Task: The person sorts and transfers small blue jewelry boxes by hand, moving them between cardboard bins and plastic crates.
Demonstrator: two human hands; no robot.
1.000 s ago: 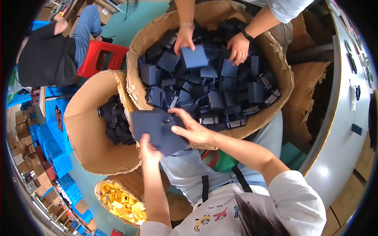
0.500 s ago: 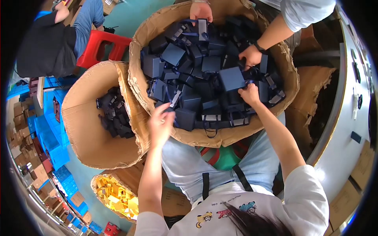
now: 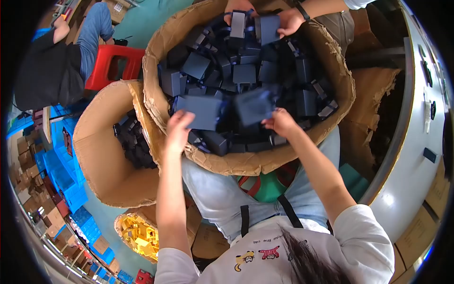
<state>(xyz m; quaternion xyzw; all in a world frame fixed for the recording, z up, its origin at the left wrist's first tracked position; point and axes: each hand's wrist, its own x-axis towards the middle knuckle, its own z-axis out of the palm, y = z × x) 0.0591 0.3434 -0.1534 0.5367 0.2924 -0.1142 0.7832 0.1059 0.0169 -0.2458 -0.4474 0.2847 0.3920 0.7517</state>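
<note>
A large cardboard bin (image 3: pixel 345 90) in front of me is heaped with small navy boxes (image 3: pixel 244 74), many with ribbons. My left hand (image 3: pixel 178 128), at the bin's near left rim, grips a navy box (image 3: pixel 201 112) by its edge. In my right hand (image 3: pixel 282 122) is a second navy box (image 3: pixel 254 105), blurred by motion and pinched near its lower right corner. The two boxes are side by side above the pile, a small gap between them.
Across the bin, another person's hands (image 3: pixel 291 21) hold navy boxes. A second carton (image 3: pixel 101 142) with dark pieces stands at left, above a container of yellow pieces (image 3: pixel 142 239). A red stool (image 3: pixel 113 66) and a seated person (image 3: pixel 49 66) are beyond. A table (image 3: pixel 402 156) runs along the right.
My left hand has closed on a navy box. My right hand has shifted left and down with its box. The other person's hand has moved up and now holds a box.
</note>
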